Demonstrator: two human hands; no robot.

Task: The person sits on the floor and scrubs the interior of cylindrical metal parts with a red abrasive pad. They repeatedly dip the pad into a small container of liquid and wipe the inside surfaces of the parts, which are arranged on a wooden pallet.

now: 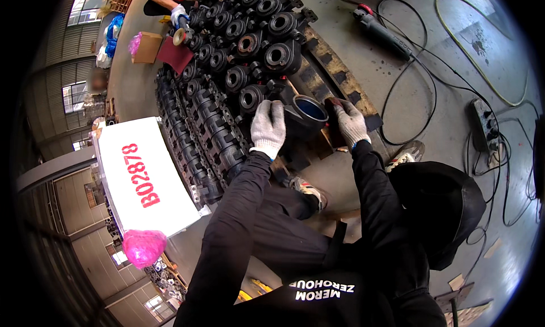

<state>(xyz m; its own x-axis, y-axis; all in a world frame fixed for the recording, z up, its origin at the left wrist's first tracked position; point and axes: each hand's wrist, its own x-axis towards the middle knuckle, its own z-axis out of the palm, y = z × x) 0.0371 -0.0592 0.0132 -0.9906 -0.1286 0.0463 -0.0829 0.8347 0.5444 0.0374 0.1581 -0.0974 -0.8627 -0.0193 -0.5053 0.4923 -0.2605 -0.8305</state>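
Observation:
A black metal casting with a wide round bore [310, 109] is tilted toward me at the near end of the stacked parts; the bore has a bright rim and a bluish inside. My left hand [268, 128], in a pale knitted glove, grips the casting's left side, its fingers together and its thumb hidden. Across the bore, my right hand [350, 123] is gloved too, with fingers bent close to the rim. At its fingertips is a small dark reddish-brown piece, too unclear to name.
Black ring-ended castings [235, 28] crowd a wooden pallet [346, 80]. Beyond them, a co-worker's gloved hand [179, 15] holds a tool. A dark red sheet [175, 55] lies among the parts. An angle grinder [381, 34], looping cables and a power strip [482, 124] occupy the right-hand floor.

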